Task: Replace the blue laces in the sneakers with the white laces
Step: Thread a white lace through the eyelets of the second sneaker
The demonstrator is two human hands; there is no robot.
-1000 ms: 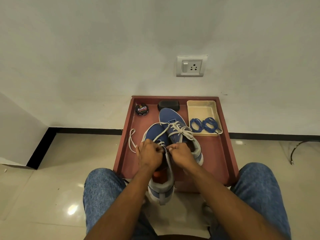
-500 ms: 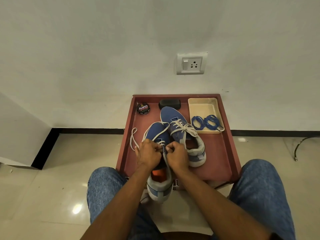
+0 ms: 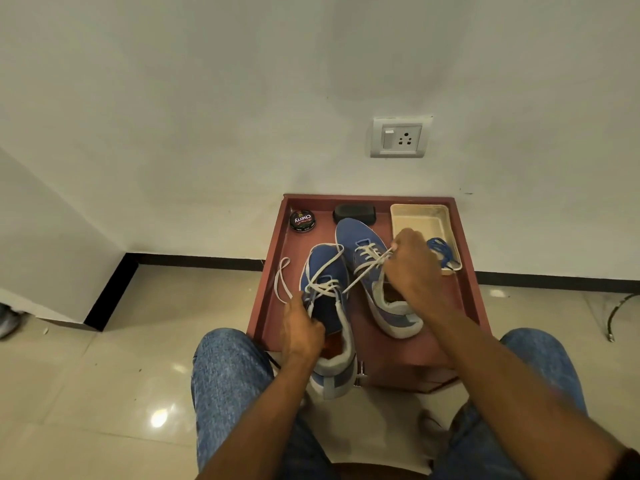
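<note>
**Hands draw white lace taut across blue sneakers on red tray**

Hands work a white lace (image 3: 325, 277) through the nearer of two blue sneakers, seen from a head-worn camera looking down over denim-clad knees. The landmark is a red tray (image 3: 465, 271) standing against a pale wall. The near sneaker (image 3: 327, 306) lies at the tray's left front, its grey heel overhanging the front edge. The left hand (image 3: 300, 329) sits at that shoe's left side by the tongue, its fingers curled; a lace loop runs out from under them toward the tray's left rim, so they appear to be grasping the lace, though the grip itself is hidden. The right hand (image 3: 410, 266) is raised over the tray's right middle, its fingers pinching the other end of the lace, which runs in a straight taut line back down to the near sneaker's eyelets.

The second sneaker (image 3: 367, 268) lies at the tray's centre, toe toward the wall, already threaded with white; the right hand covers part of it. Blue laces (image 3: 441, 251) lie in a cream plastic dish (image 3: 420, 218) at the tray's far right corner, partly behind the right hand. A round polish tin (image 3: 302, 220) sits in the tray's far left corner, with a black oblong brush (image 3: 354, 213) just beside it along the back rim. A wall socket (image 3: 399, 137) is mounted above the tray.
</note>
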